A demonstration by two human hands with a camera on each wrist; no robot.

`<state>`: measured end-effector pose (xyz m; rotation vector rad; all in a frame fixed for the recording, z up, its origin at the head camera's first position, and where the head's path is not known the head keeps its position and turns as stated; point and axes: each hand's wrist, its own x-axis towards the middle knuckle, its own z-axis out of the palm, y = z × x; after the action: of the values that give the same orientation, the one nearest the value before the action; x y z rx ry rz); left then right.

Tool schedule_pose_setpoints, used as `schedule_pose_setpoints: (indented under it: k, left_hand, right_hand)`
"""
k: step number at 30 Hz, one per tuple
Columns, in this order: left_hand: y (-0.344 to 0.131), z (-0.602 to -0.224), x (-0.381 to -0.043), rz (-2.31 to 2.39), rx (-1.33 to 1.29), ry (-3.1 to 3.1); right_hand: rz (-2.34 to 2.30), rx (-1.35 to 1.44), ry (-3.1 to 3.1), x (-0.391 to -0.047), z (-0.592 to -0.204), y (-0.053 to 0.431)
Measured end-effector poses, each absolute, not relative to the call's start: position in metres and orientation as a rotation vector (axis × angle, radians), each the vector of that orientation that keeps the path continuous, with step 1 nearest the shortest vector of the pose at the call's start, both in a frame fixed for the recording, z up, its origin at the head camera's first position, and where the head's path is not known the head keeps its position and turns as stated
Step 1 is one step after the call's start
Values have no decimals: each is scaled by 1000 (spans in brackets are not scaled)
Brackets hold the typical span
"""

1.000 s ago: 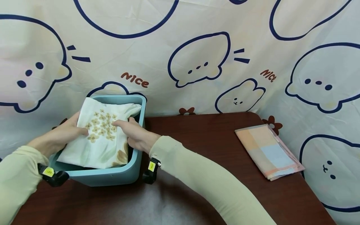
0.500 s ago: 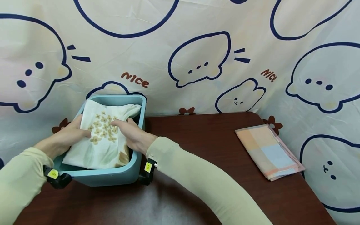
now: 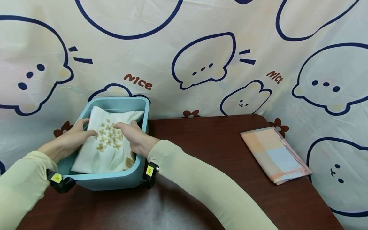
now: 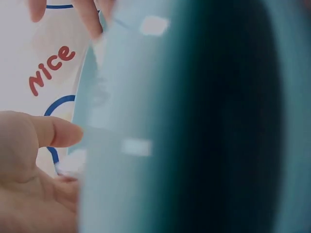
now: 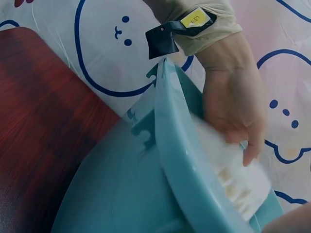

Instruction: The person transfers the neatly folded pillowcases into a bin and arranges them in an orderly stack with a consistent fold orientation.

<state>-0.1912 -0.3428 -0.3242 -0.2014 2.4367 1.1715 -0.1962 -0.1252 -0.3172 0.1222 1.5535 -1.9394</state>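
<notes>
A folded white cloth (image 3: 106, 150) with a tan flower print lies tilted inside the blue plastic bin (image 3: 110, 182). At the cloth's left edge my left hand (image 3: 69, 140) holds it, thumb on top and index finger stretched toward the bin's far side. From the right, my right hand (image 3: 136, 137) grips the cloth, its thumb over the printed flowers and its other fingers hidden beneath. The right wrist view has the left hand (image 5: 235, 102) reaching over the cloth (image 5: 233, 179). Much of the left wrist view is the blurred bin rim (image 4: 131, 97), beside the left thumb (image 4: 65, 133).
A folded checked cloth (image 3: 273, 155) in orange, blue and pink lies near the right edge of the dark brown table (image 3: 201, 166). Behind the table hangs a white curtain (image 3: 201, 19) with cartoon outlines, close to the bin's back.
My left hand has moved right, and the white cloth has shifted right and lower into the bin with it. The right hand has moved only slightly left. The checked cloth has stayed put.
</notes>
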Motion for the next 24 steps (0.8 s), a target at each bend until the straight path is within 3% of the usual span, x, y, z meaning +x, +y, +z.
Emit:
schedule_pose_setpoints:
  k: [7, 24]
  left_hand:
    - [-339, -320, -192, 1187, -228, 2389]
    - [-325, -312, -191, 1146, -236, 2389]
  right_hand:
    - [-1890, 170, 1758, -192, -315, -126]
    - [-1830, -13, 1727, -188, -317, -121]
